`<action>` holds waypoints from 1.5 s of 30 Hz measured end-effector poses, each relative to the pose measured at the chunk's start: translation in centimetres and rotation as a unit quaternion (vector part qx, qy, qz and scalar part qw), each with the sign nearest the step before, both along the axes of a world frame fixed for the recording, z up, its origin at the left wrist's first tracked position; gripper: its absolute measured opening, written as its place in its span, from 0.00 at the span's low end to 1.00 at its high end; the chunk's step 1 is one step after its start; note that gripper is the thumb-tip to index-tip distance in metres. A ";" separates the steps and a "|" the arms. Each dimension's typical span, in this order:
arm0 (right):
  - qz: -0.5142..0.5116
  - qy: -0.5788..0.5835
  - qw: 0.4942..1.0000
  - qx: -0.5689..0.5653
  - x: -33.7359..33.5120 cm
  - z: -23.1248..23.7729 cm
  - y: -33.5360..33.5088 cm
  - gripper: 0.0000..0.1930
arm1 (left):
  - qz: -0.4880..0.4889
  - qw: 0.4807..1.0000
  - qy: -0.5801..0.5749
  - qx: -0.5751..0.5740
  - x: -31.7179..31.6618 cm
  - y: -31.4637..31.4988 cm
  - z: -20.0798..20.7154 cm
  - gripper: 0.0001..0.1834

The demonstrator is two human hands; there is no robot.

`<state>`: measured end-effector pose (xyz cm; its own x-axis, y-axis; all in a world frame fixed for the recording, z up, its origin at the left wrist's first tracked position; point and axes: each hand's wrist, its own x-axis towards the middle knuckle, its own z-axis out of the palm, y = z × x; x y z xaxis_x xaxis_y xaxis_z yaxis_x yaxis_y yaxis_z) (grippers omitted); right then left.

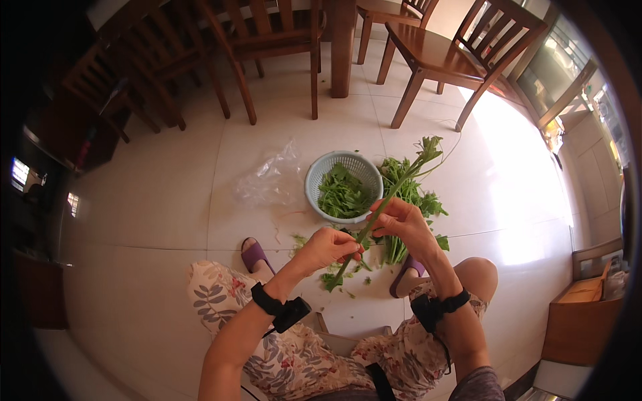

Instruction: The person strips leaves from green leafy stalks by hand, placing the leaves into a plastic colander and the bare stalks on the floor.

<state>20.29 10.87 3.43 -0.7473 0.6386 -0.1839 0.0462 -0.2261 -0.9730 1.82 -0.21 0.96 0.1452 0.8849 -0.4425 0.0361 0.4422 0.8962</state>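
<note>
A long green vine shoot, leafy at its far tip and with a thin curling tendril, slants across in front of me. My left hand is closed, pinching the shoot near its lower end. Farther up the stem, the fingers of my right hand are closed round it. Just beyond my hands, a grey-blue plastic colander stands on the floor with green leafy pieces inside. A pile of uncut leafy shoots lies to its right, partly hidden behind my right hand.
A crumpled clear plastic bag lies left of the colander. Scraps of green trimmings are scattered on the tiled floor between my purple slippers. Wooden chairs and a table leg stand at the far side.
</note>
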 end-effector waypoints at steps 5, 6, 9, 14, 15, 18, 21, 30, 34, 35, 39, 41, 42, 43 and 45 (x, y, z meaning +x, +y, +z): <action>-0.056 0.004 0.997 0.054 -0.9 0.5 -1.0 0.09 | 0.080 0.995 0.051 0.008 0.0 0.3 -0.5 0.13; -0.059 -0.008 0.995 0.083 -0.9 0.5 -1.1 0.09 | 0.096 0.994 0.053 0.017 -0.1 0.3 -0.7 0.14; -0.087 -0.009 0.986 0.142 -0.9 0.2 -1.9 0.08 | 0.129 0.991 0.018 0.013 -0.1 0.4 -1.1 0.14; -0.011 -0.037 0.949 0.313 -1.2 0.7 -3.4 0.08 | 0.160 0.987 -0.020 0.014 -0.8 0.9 -0.6 0.14; -0.024 -0.026 0.944 0.327 -1.3 0.5 -3.6 0.08 | 0.157 0.987 -0.017 0.033 -1.0 1.0 -0.5 0.15; -0.039 -0.016 0.928 0.369 -1.3 0.7 -3.8 0.10 | 0.193 0.979 -0.057 0.040 -0.9 0.9 0.1 0.15; -0.042 -0.014 0.898 0.438 -1.2 1.0 -3.8 0.10 | 0.196 0.978 -0.063 0.037 -1.3 1.2 0.7 0.16; -0.018 -0.112 0.893 0.436 -1.2 0.4 -3.5 0.08 | 0.120 0.993 -0.012 0.009 -0.5 0.5 1.3 0.15; -0.043 -0.132 0.934 0.328 -0.9 -1.4 -2.8 0.06 | 0.122 0.992 -0.028 0.032 -1.1 0.9 1.6 0.15; -0.043 -0.124 0.943 0.305 -0.8 -1.8 -2.7 0.06 | 0.126 0.991 -0.036 0.037 -1.2 0.9 1.6 0.15; 0.008 -0.139 0.972 0.189 -1.1 -1.2 -2.3 0.09 | 0.138 0.978 -0.157 0.018 -1.9 0.7 1.2 0.14; 0.033 -0.118 0.986 0.111 -1.1 -1.1 -2.1 0.11 | 0.150 0.954 -0.259 0.015 -1.7 0.9 1.1 0.13; 0.040 -0.102 0.991 0.076 -1.2 -0.9 -2.1 0.12 | 0.155 0.938 -0.309 0.014 -1.6 0.9 1.0 0.12; 0.047 -0.086 0.994 0.041 -1.2 -0.7 -2.1 0.12 | 0.158 0.932 -0.327 0.011 -1.6 0.8 1.0 0.12; 0.072 -0.079 0.994 0.013 -1.2 -0.5 -1.8 0.12 | 0.162 0.918 -0.361 0.005 -1.8 0.7 1.1 0.13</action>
<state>19.09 9.06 2.97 -0.7942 0.5330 -0.2919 0.2295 -0.1816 -0.9562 0.04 0.47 2.03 0.1256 0.9370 -0.3259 -0.7009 0.3163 0.6393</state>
